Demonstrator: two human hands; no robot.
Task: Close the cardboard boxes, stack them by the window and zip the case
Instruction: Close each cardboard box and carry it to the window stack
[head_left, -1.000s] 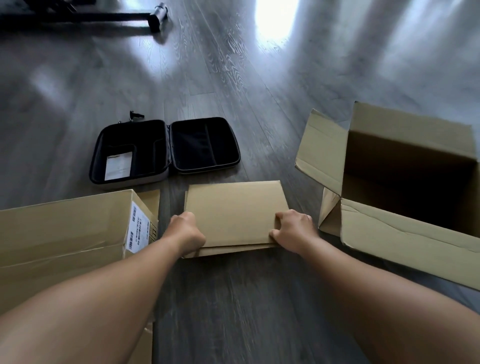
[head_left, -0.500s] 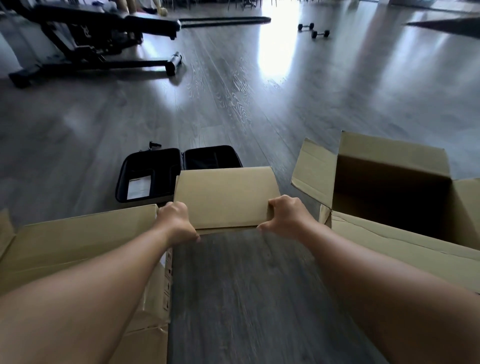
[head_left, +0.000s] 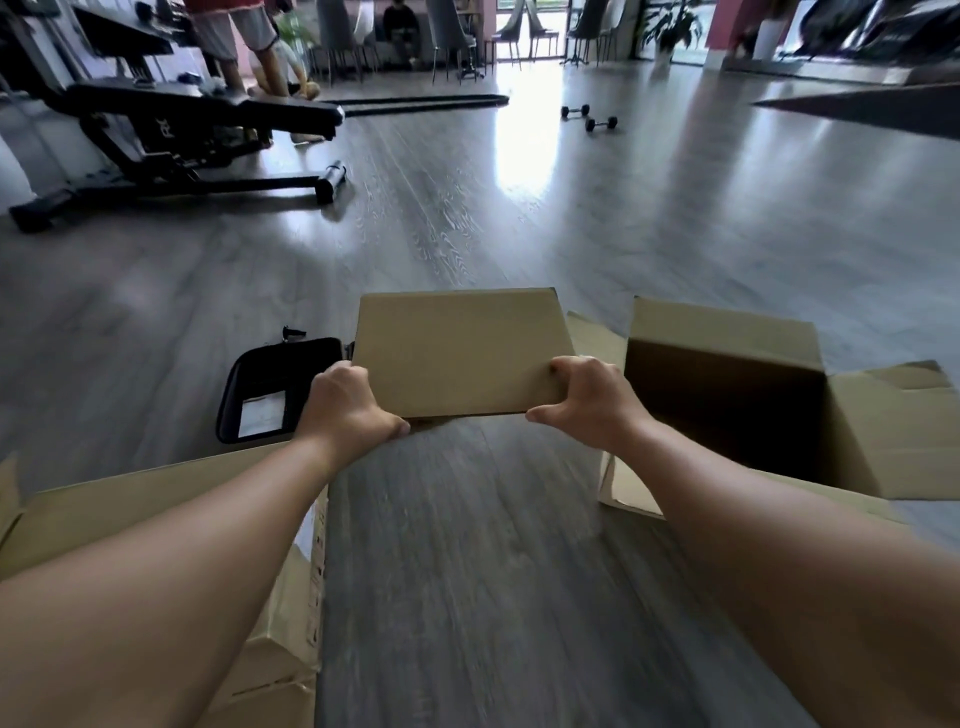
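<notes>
Head view: both hands grip a flat, closed brown cardboard box (head_left: 460, 351) clear of the grey wood-grain floor (head_left: 467, 545).

Left hand (head_left: 345, 408) curls round the box's near-left corner; right hand (head_left: 587, 402) curls round its near-right corner, thumb under the near edge. Open black zip case (head_left: 265, 389) lies on the floor just beyond the left hand, partly hidden by the held box. Large open brown cardboard box (head_left: 727, 395) stands right of the right hand, flaps spread. Another large brown cardboard box (head_left: 156, 499) sits under the left forearm. Black weight bench (head_left: 171, 130) and two small dumbbells (head_left: 589, 117) lie far beyond both hands.
</notes>
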